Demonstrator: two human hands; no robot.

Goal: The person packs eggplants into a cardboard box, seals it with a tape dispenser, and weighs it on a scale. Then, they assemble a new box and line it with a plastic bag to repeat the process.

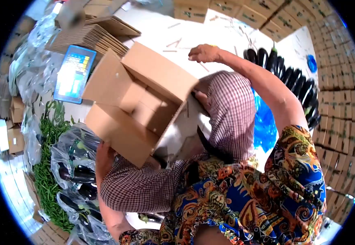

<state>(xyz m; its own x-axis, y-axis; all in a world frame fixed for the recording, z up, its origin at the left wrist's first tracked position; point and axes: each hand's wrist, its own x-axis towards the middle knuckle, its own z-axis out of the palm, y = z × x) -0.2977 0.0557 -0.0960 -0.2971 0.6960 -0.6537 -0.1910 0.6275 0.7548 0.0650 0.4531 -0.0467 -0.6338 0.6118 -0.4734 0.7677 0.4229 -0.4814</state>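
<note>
An empty cardboard box point(145, 108) tilts in front of my knees, its top flaps spread and its inside facing up. My left hand point(105, 153) grips the near-left flap at its lower corner; most of its fingers are hidden behind the cardboard. Beyond the box, my right hand point(204, 53) is held out over the white floor, fingers loosely apart and holding nothing. Close to my right forearm lies a row of dark purple eggplants point(294, 79).
Flattened cartons point(89, 41) are stacked behind the box, beside a blue-framed panel point(75, 73). Green peppers point(51, 163) and plastic-wrapped eggplants point(79, 175) lie at left. Stacked cartons point(337, 114) wall the right side. Blue plastic point(264, 122) lies by my right knee.
</note>
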